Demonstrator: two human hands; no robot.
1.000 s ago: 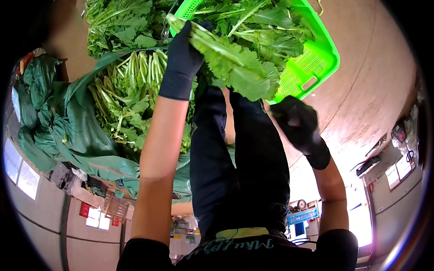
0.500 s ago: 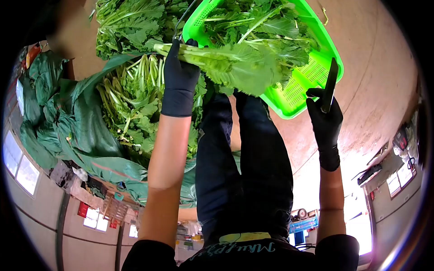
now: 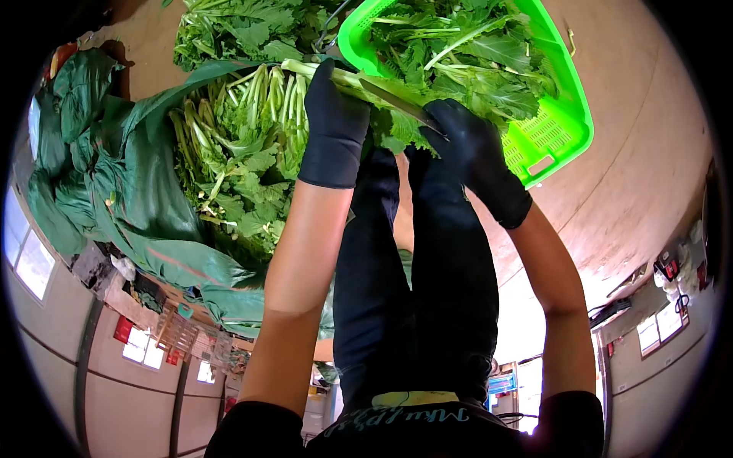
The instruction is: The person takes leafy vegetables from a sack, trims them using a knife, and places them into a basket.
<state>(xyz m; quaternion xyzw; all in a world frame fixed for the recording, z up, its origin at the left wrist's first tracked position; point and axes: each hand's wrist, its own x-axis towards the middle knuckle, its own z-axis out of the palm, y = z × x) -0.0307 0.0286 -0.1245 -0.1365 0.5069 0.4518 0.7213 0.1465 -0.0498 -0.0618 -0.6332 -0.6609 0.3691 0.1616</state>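
Note:
My left hand [image 3: 336, 114], in a black glove, is closed around the stalk end of a leafy green vegetable [image 3: 347, 76]. Its pale stems poke out to the left of my thumb, and its leaves trail right toward the crate. My right hand [image 3: 466, 141], also gloved, grips a knife [image 3: 401, 102]. The blade lies along the stems, pointing up and left toward my left hand; whether it cuts in I cannot tell. Behind both hands stands a bright green plastic crate [image 3: 574, 130] with more leafy greens [image 3: 489, 57] inside. My right fingers partly hide the knife's handle.
To the left, a dark green sack [image 3: 153, 183] lies spread around a heap of greens [image 3: 252, 168] with stems upward. Another pile of greens [image 3: 252, 30] rests on the brown floor [image 3: 634, 84] farther off. My legs [image 3: 450, 267] are below the hands.
My right hand has swung left with the knife, from beside the crate to the vegetable's stems. My left hand, still holding the vegetable, appears slightly farther right. The view has shifted a little.

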